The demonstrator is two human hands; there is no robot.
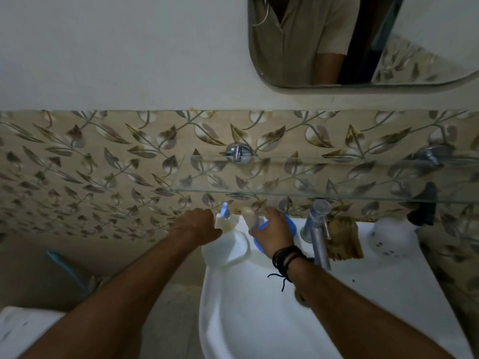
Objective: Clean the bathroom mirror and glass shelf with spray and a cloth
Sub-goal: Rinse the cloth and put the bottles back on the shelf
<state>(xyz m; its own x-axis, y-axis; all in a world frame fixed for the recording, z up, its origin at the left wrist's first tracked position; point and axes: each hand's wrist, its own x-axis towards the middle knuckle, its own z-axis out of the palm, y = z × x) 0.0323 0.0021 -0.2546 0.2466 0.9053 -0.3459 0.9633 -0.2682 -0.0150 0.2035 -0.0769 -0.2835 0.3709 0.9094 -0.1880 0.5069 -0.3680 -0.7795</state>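
The mirror [388, 47] hangs at the upper right and reflects a person's torso. Below it the glass shelf [285, 177] juts from the leaf-patterned tiles on two chrome brackets, with nothing on it. At the sink's back left corner, under the shelf, stands a white spray bottle [225, 244] with a blue nozzle. My left hand [199, 224] grips it at the neck from the left. My right hand [272, 231] holds a blue soap dish [289, 224] with a beige soap bar [249, 216] just right of the bottle. A yellowish cloth [342, 238] lies behind the tap.
A white sink [272, 320] fills the lower middle, and a chrome tap [317, 229] stands at its back. On the sink's right corner sits a white rounded object [388, 237]. A dark cloth [423, 211] hangs under the shelf's right end. At lower left, a white fixture [23, 327].
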